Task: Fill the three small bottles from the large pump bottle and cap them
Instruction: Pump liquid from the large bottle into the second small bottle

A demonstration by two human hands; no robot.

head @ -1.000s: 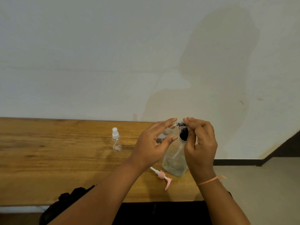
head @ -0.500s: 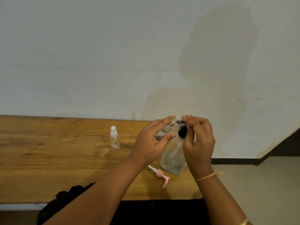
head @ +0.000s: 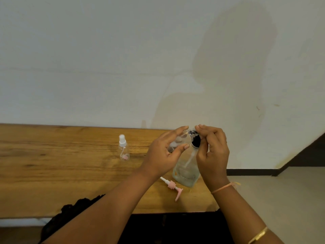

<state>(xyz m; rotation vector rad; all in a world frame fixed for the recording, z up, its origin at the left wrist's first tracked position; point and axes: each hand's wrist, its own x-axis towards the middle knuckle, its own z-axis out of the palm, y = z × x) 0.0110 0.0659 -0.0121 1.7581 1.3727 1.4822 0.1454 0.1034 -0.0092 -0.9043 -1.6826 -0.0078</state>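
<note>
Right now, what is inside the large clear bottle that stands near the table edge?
Inside the large pump bottle a pale dip tube runs down from the black pump head. How much liquid it holds I cannot tell; the right hand covers its right side.

Maybe a plain room in a home. A long wooden table [head: 52, 164] stands against a plain white wall [head: 105, 59], with a dark strip [head: 251, 172] where the wall meets the pale floor [head: 290, 199].

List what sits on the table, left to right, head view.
Small spray bottle → pink pump → large bottle.
</note>
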